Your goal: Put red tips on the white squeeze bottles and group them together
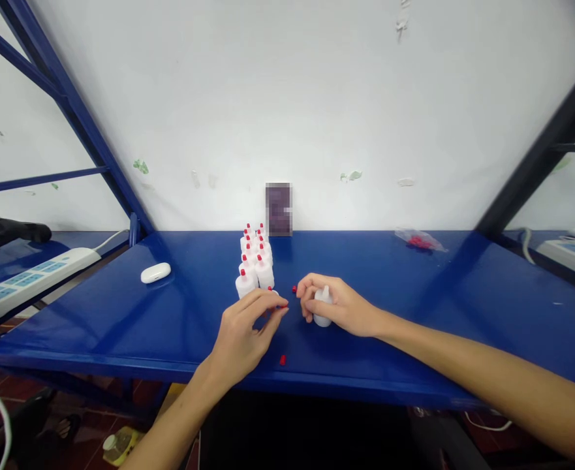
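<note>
Between the thumb and forefinger of my left hand [245,329] is a small red cap [283,305], pinched at the fingertips. My right hand [336,303] wraps round a white squeeze bottle [323,318], upright on the table with its pale nozzle bare. Just left of my right fingers lies a loose red cap [294,288]. Another red cap [282,360] rests near the table's front edge. Beyond my left hand, several white bottles with red caps [264,274] stand in two rows; my left hand partly hides the nearest one.
The blue table [194,326] meets a white wall. A clear bag of red caps [419,242] lies at the back right. A white case [155,273] sits on the left. Power strips [32,281] lie beyond both sides, near the blue frame posts [86,130]. A blurred-out rectangle [279,209] stands at the wall.
</note>
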A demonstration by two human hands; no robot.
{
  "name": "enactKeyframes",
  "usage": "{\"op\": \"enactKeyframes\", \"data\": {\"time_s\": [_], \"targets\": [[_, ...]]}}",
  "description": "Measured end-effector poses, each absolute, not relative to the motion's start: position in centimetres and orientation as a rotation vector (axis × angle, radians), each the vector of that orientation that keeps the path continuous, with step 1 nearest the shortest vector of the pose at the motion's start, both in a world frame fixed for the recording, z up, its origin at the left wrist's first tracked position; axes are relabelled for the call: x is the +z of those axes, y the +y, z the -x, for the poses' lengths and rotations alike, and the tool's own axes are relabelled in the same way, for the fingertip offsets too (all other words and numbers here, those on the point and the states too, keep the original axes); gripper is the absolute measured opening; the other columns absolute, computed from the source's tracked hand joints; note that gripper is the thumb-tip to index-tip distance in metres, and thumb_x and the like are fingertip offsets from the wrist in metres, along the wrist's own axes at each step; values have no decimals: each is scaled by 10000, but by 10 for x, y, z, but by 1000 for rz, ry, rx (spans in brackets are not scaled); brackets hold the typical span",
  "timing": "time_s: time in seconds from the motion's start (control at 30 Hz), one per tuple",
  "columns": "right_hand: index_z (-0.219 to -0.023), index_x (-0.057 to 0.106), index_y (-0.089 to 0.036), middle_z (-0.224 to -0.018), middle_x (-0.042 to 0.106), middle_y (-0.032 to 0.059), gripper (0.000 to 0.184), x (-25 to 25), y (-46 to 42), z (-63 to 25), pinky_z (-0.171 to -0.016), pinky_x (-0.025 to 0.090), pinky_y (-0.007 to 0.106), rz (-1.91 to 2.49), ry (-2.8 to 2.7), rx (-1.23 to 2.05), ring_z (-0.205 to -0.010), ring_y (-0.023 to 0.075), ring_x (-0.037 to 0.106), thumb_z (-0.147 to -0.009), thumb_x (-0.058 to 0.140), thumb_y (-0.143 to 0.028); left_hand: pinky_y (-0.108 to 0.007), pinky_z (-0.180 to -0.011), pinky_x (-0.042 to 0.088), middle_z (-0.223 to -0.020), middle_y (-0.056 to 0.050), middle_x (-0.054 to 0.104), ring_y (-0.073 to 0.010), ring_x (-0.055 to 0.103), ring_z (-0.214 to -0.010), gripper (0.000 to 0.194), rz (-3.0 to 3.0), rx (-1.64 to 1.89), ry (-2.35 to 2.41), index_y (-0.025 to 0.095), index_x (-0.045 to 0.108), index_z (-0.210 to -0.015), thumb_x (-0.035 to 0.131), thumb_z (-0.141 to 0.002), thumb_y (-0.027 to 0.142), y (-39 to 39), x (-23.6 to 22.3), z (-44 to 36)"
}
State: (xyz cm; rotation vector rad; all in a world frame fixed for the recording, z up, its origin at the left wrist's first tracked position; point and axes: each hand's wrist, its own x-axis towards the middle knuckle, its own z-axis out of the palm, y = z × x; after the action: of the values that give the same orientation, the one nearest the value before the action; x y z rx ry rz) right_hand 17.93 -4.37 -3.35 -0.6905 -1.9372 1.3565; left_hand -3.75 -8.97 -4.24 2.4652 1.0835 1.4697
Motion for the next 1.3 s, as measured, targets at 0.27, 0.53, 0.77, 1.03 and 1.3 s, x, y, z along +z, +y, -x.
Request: {"op": "enactKeyframes", "data": {"time_s": [0.27,0.53,0.77,1.03,1.3], "targets": [[-852,462,-191,-678,599,-37,260,-30,-43,-178,-585,434,242,626,-1825,1680,-601,121,582,-796,707,-257,-238,-767,563,-940,-47,719,-134,685,-833,200,-2497,1475,1030,191,707,-1051,589,-916,104,-90,-40,38],[-949,505,-181,-759,620,16,195,-37,-38,-179,-664,421,292,416,-1755,1856,-704,160,572,-855,590,-329,-217,-748,546,-918,-33,710,-109,665,-797,268,-2467,1540,882,188,679,-1104,628,-881,48,-95,-40,37],[-953,579,-169,-742,543,-15,233,-24,-53,-175,-631,370,249,579,-2013,1557,-682,124,488,-947,561,-401,-251,-747,564,-907,-31,733,-135,687,-819,222,-2419,1616,819,192,701,-1000,675,-842,39,-95,-40,37],[-796,506,-194,-743,531,-19,173,-25,-69,-167,-648,332,256,644,-2364,715,-669,127,446,-963,473,-223,-237,-725,578,-909,-47,724,-132,687,-798,228,-2493,1584,744,190,711,-1044,648,-870,56,-97,-40,37],[-741,438,-202,-710,494,-12,174,-22,-72,-170,-597,288,270,668,-2470,412,-639,137,422,-902,471,-258,-236,-754,578,-921,-55,707,-129,678,-816,271,-2543,1555,717,174,697,-1048,651,-838,8,-96,-41,37]]}}
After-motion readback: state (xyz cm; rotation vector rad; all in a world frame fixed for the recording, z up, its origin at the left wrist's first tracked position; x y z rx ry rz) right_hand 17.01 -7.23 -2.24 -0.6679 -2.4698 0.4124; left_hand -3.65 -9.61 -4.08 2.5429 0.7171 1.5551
